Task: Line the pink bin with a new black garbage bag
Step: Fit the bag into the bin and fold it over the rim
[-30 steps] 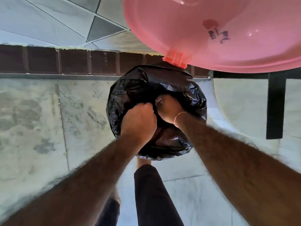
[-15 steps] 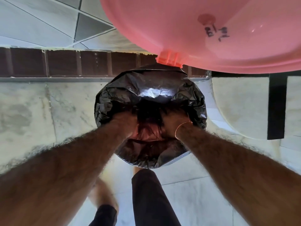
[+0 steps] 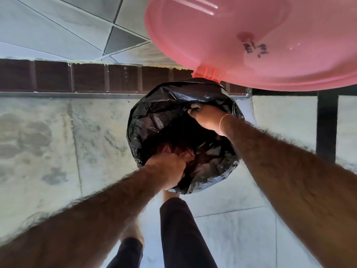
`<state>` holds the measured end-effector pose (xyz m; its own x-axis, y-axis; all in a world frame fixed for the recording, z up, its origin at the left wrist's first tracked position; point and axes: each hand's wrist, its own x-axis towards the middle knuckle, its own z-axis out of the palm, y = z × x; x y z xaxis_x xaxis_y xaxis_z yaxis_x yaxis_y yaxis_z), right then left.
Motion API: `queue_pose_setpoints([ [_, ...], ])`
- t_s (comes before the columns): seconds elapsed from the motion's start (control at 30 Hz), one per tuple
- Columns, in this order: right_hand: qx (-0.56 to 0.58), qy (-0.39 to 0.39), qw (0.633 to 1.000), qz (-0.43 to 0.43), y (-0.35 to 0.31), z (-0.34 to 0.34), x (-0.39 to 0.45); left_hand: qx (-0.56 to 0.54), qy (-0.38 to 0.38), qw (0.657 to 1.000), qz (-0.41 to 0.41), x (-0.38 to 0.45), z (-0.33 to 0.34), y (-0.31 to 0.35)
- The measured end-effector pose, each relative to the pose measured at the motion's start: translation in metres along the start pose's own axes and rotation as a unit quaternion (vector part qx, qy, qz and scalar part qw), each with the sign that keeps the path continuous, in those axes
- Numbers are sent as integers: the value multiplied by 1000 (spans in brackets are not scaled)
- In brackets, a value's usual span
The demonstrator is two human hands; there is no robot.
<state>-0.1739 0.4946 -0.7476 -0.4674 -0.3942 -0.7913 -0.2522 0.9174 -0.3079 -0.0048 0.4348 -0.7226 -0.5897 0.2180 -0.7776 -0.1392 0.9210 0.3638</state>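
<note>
The person stands over a round pink plastic bin (image 3: 185, 161), almost wholly hidden under a crinkled, glossy black plastic garbage bag (image 3: 154, 117) that is draped over its rim; only a reddish glow of the bin wall shows through the film between the two hands. The left hand (image 3: 166, 171) is at the near side of the opening, fingers curled shut around a fold of the bag, seemingly pinning it against the rim so the film cannot slide in. The right hand (image 3: 206, 118) is at the far side, across the opening from the left, fingers closed on the bag's edge there; a thin orange thread (image 3: 222, 122) circles that wrist. With hands on opposite sides, the mouth of the bag is pulled open and taut, which I take to be the reason for the grip.

Beyond the right hand, the bin's round translucent pink lid (image 3: 241, 45) stands swung up on its hinge (image 3: 207, 73), kept out of the way of the opening; dark handwritten marks show on it. The bin rests on a pale stone floor (image 3: 48, 132), with the person's dark trouser legs (image 3: 179, 229) just below the left hand. The lining looks nearly done: the bag seems to cover the rim all round, and what probably remains is pressing the slack down inside.
</note>
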Motion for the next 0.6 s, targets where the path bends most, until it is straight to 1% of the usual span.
queue_pose_setpoints([
  [0.03, -10, 6, 1000, -14, 1, 5, -5, -9, 45, 999, -6, -2, -4, -1],
  [0.07, -26, 8, 999, -34, 3, 9, -13, 2, 106, 994, -3, -4, -9, -4],
  [0.1, -59, 9, 996, -63, 7, 16, -22, 35, 178, 983, 5, -5, -12, -9],
  [0.13, -121, 17, 988, -93, 10, 22, -34, 87, 239, 967, 18, -5, -15, -15],
  [0.17, -219, 29, 968, -120, 13, 29, -46, 130, 280, 951, 24, -5, -18, -24],
  [0.2, -333, 37, 931, -142, 18, 36, -54, 158, 308, 938, 18, -6, -21, -34],
  [0.23, -428, 35, 889, -159, 26, 41, -63, 185, 314, 931, 7, -7, -23, -42],
  [0.27, -483, 27, 860, -162, 32, 45, -70, 209, 304, 930, -6, -9, -24, -49],
  [0.3, -508, 25, 846, -156, 39, 47, -72, 228, 282, 932, -14, -10, -24, -54],
  [0.33, -517, 27, 843, -147, 46, 48, -72, 249, 264, 932, -18, -10, -22, -57],
  [0.4, -514, 31, 848, -128, 53, 44, -71, 274, 240, 931, -15, -12, -21, -61],
  [0.43, -502, 39, 854, -130, 55, 41, -73, 266, 250, 931, -1, -14, -21, -62],
  [0.5, -453, 65, 875, -154, 55, 33, -76, 255, 296, 920, 23, -19, -22, -64],
  [0.6, -353, 141, 908, -177, 44, 19, -86, 212, 355, 910, 35, -28, -19, -62],
])
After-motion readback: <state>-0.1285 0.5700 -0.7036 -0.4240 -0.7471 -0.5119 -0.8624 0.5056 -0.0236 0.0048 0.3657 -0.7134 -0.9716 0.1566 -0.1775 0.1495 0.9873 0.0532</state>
